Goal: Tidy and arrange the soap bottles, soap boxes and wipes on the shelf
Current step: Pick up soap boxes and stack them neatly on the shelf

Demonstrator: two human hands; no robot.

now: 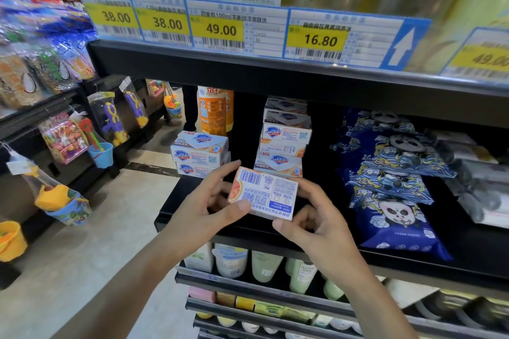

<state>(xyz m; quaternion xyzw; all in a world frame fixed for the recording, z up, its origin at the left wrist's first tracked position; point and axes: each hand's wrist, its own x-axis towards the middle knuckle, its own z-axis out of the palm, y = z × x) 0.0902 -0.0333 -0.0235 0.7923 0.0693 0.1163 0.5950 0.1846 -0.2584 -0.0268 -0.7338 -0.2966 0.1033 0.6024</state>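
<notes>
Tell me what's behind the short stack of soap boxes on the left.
Behind the short stack of soap boxes stands an orange bottle, its upper part visible. Its base is hidden by the boxes, so anything else low behind them cannot be seen.

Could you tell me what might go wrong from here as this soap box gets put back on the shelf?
The taller stack of soap boxes already looks uneven, so adding one could topple it. The held soap box shows its barcode side; shelved like that, it would not match the others. The left hand and right hand work over the shelf edge, so a slip could drop it.
</notes>
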